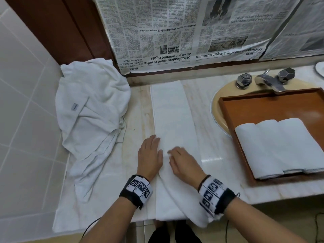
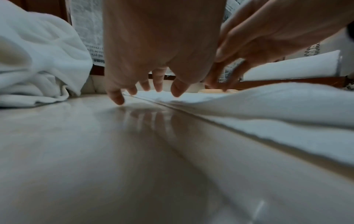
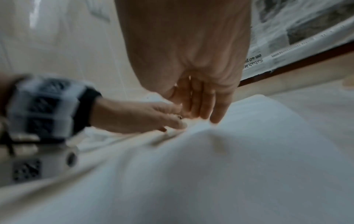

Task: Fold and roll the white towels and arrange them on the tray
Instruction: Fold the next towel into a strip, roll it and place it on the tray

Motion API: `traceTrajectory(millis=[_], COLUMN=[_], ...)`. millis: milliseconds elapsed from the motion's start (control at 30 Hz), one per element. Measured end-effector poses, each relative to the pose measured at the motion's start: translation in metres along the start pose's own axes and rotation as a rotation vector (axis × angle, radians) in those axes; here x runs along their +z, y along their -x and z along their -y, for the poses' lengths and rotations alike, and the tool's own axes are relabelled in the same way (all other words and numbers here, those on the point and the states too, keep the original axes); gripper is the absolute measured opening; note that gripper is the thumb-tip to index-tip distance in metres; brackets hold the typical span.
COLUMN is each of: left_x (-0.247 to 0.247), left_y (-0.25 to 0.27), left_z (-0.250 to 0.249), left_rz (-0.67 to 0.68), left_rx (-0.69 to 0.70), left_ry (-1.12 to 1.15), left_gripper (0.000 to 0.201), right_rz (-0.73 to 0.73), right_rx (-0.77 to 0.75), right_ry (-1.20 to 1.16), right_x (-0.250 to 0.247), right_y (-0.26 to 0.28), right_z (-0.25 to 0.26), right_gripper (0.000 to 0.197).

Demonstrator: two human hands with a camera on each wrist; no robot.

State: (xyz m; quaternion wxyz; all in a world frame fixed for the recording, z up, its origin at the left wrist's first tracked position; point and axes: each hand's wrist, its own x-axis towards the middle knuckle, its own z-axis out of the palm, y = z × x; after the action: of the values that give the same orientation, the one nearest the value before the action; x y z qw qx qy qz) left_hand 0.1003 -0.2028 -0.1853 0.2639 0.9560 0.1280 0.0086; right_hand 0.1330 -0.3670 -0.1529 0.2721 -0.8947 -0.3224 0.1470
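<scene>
A long white towel (image 1: 173,111), folded into a narrow strip, lies on the marble counter (image 1: 112,172) from the back wall to the front edge. Its near end is turned over at a slant under my right wrist. My left hand (image 1: 149,153) lies flat with straight fingers on the strip's left edge (image 2: 145,97). My right hand (image 1: 182,162) rests on the towel (image 3: 229,166) just beside it, fingers extended toward the left hand (image 3: 138,116). A brown tray (image 1: 263,106) at the right holds three rolled white towels (image 1: 280,144) side by side.
A heap of loose white towels (image 1: 91,106) fills the counter's left corner. The tray sits over a beige sink (image 1: 216,102) with a metal faucet (image 1: 270,81) behind it. Newspaper (image 1: 175,32) covers the back wall. The counter's front edge runs close under my wrists.
</scene>
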Motion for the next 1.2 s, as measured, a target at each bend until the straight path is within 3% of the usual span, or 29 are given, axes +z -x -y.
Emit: traceTrajectory(millis=[33,167,300,467,533,633,700,900,1000,1200], left_x=[0.002,0.014,0.008,0.002,0.003,0.009,0.014,0.017,0.016,0.012], left_y=[-0.001,-0.006,-0.004,0.002,0.008,0.022,0.026,-0.009,-0.035,-0.083], left_z=[-0.006,-0.015,-0.004,-0.006,-0.016,-0.021,-0.018,-0.015,-0.018,-0.021], left_rz=[0.042,0.23,0.236,0.234,0.234,0.263,0.262,0.246,0.239,0.239], left_rx=[-0.017,-0.096,-0.118,-0.198,-0.166,-0.098,-0.112,-0.111,-0.134,-0.155], left_ry=[-0.041,-0.238,-0.248,-0.219,-0.209,-0.226,-0.229,-0.284,-0.297,-0.288], left_gripper=[0.052,0.055,0.053,0.054,0.054,0.055,0.055,0.066,0.063,0.059], right_rz=[-0.023,0.184,0.218,0.124,0.06,0.118,0.13,0.162,0.181,0.206], right_rx=[0.009,0.059,0.098,0.347,0.294,0.173,0.184,0.186,0.187,0.206], right_ry=[0.062,0.272,0.412,0.369,0.331,0.312,0.326,0.347,0.362,0.369], right_x=[0.001,0.006,-0.004,-0.024,-0.021,-0.007,-0.004,-0.021,-0.031,-0.049], right_y=[-0.01,-0.037,-0.031,-0.01,0.005,0.024,0.026,-0.01,-0.038,-0.084], right_z=[-0.006,-0.025,-0.056,-0.086,-0.078,-0.068,-0.07,-0.086,-0.096,-0.107], right_gripper=[0.052,0.073,0.071,0.059,0.061,0.067,0.068,0.081,0.084,0.062])
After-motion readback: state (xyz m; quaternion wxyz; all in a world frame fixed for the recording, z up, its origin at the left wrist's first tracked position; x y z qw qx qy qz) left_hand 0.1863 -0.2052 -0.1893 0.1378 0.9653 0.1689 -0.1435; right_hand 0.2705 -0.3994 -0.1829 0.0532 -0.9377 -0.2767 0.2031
